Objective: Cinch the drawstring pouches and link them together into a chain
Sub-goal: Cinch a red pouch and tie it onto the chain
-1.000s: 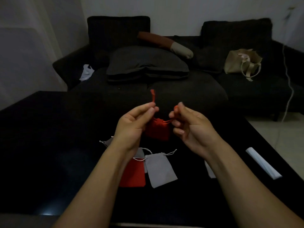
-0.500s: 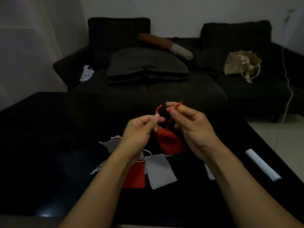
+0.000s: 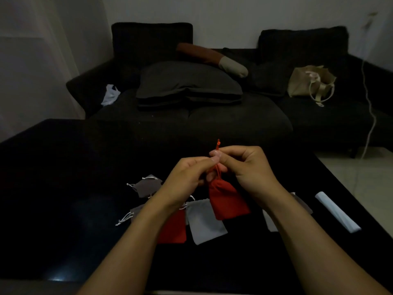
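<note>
A red drawstring pouch [image 3: 228,199] hangs in the air above the black table [image 3: 63,188], its neck gathered. My left hand [image 3: 187,177] and my right hand [image 3: 248,169] meet above it and both pinch its red drawstring [image 3: 217,144], whose end sticks up past my fingertips. Below my arms, on the table, lie a light grey pouch [image 3: 205,222], a second red pouch [image 3: 174,228] partly hidden by my left forearm, and a dark grey pouch [image 3: 146,185] with white strings.
Another grey pouch [image 3: 136,211] peeks out left of my left wrist, and one more [image 3: 270,222] shows beside my right forearm. A white rolled sheet [image 3: 337,211] lies at the table's right. A dark sofa [image 3: 191,116] with cushions and a beige bag [image 3: 310,84] stands beyond.
My hands have come together and the two string ends are now bunched between my fingers. The red pouch has swung lower and to the right, hanging tilted.
</note>
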{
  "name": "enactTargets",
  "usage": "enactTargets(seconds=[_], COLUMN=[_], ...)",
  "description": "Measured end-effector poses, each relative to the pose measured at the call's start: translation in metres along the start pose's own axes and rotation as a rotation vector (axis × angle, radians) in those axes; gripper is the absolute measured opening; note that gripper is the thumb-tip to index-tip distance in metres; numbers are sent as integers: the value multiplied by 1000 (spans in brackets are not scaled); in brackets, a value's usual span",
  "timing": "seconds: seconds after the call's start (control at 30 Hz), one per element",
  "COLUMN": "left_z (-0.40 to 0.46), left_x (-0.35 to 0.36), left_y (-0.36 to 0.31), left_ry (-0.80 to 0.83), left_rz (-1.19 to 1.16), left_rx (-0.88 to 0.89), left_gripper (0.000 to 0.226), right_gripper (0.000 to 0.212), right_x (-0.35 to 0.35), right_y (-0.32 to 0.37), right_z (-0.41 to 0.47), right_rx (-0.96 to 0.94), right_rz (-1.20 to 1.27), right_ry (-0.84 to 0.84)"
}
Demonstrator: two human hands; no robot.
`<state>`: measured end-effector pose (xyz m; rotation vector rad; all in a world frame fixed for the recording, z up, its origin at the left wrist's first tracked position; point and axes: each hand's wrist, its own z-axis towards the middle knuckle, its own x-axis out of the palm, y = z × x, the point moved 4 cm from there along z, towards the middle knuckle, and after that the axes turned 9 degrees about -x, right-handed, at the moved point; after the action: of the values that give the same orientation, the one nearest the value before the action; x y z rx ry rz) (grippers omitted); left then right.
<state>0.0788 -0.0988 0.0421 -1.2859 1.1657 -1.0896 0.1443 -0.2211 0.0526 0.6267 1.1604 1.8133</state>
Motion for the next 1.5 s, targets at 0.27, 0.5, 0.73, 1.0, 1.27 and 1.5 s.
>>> enactTargets(seconds=[0.27,0.5,0.73,1.0,1.27,1.5], left_z=[4,5,-1,-12,-15,-16], left_x=[-7,-18,-17,-25,-26,-38], left_y=[4,9,4,-6,-4,-2], left_ry=[-192,-270,-152,-74,-52,-107], left_rz=[-38,-206,-179,53,292,319], left_rx=[-9,-43,-32,26,35,17], left_gripper=[31,21,10,16,15,20], right_gripper=[10,23,19,21,11,13], right_x=[-3,-2,7,2,-2,-5], right_y=[-1,1,3,1,-9,-10], right_z=[2,-3,-9,-10,-11,-9], right_rx=[23,149,278,314,425,388], right_rz=[-32,-11,-76,-122,-246,-231], right_ry=[-50,-15,240,303,456,374])
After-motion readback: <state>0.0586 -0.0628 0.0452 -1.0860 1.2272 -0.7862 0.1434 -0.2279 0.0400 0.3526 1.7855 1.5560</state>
